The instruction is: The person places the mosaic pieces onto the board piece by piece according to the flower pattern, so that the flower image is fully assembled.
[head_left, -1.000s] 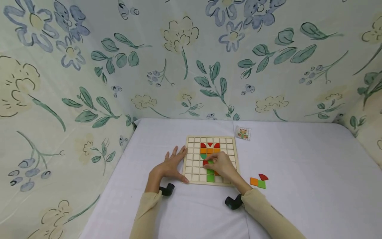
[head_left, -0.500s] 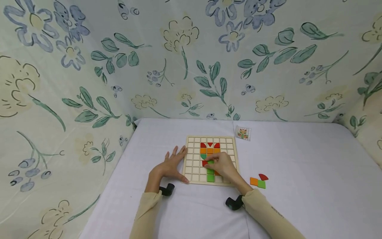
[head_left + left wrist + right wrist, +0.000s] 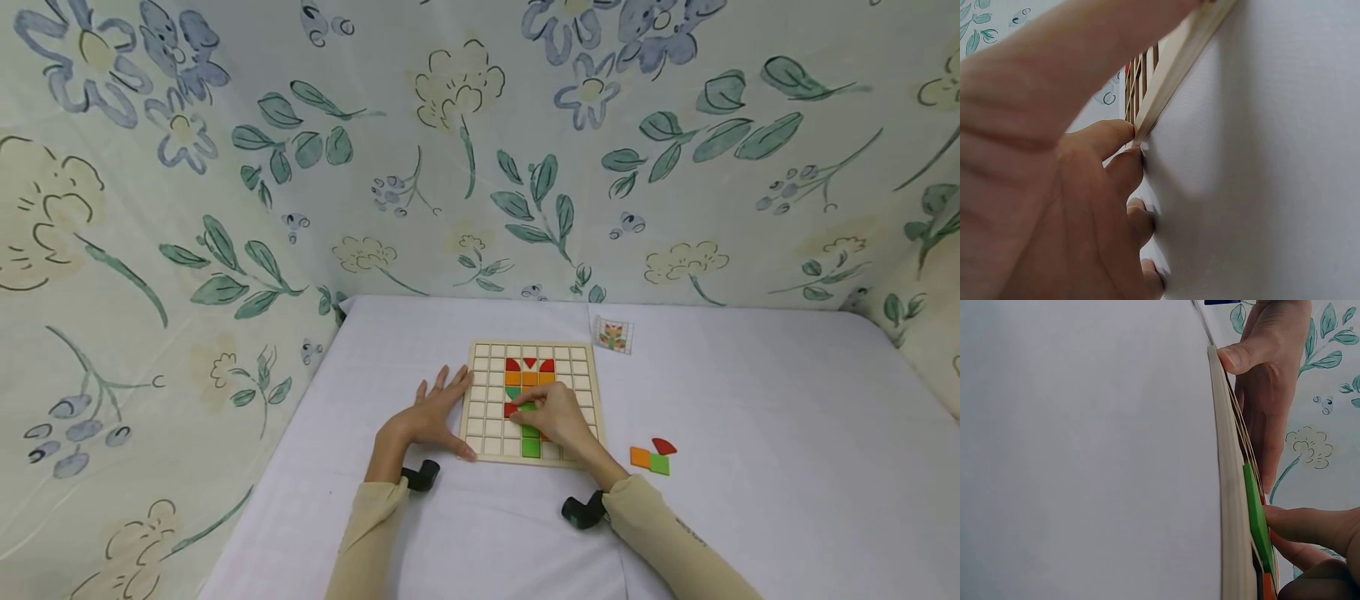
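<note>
A wooden grid board (image 3: pixel 483 425) lies on the white-covered table, with red, orange and green tiles forming a pattern in its middle columns. My left hand (image 3: pixel 427 417) has its fingers spread at the board's left side, thumb at the near left corner; in the left wrist view the fingertips (image 3: pixel 1125 130) touch the frame. With thumb and forefinger my right hand (image 3: pixel 558 412) pinches a red tile (image 3: pixel 510 410) at a cell left of the green column. Part of that column and the tiles right of it are hidden under this hand. A green tile (image 3: pixel 1257 515) shows beside the thumb in the right wrist view.
Right of the board lie a loose orange tile (image 3: pixel 640 456), a green tile (image 3: pixel 659 464) and a red quarter-round tile (image 3: pixel 663 447). A small pattern card (image 3: pixel 613 334) rests by the board's far right corner. Floral cloth (image 3: pixel 480 150) hangs behind the table.
The red tile and my right fingertips have shifted slightly left, over the cell beside the green column. My left hand stays at the board's edge. The head view has moved a little.
</note>
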The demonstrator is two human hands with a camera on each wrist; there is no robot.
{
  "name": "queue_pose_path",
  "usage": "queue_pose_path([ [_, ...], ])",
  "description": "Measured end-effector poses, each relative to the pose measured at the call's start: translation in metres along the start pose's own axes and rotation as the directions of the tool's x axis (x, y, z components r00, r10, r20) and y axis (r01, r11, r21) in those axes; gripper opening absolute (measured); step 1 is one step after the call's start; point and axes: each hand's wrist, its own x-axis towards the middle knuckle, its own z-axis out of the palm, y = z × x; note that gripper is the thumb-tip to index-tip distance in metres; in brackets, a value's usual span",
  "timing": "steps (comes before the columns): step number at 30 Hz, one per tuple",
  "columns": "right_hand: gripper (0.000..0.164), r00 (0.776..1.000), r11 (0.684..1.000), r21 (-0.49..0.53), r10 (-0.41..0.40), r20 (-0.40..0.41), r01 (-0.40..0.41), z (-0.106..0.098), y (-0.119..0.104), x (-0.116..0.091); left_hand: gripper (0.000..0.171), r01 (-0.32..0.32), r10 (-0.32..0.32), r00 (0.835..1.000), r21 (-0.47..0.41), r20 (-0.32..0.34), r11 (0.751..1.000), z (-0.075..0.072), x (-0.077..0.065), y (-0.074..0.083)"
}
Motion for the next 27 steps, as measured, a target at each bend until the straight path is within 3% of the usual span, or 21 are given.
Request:
queue_pose_path([
  [15, 0.016, 1.0, 1.0, 0.019, -0.004, 0.024, 0.004, -0.005, 0.0, -0.002, 0.135, 0.0, 0.0, 1.0, 0.006, -0.008, 1.0, 0.001, 0.0, 0.0],
  [27, 0.029, 0.998, 0.999, -0.023, 0.042, 0.04, -0.041, -0.06, 0.018, -0.02, 0.135, 0.006, -0.005, 1.0, 0.021, -0.011, 1.0, 0.001, 0.001, 0.001],
])
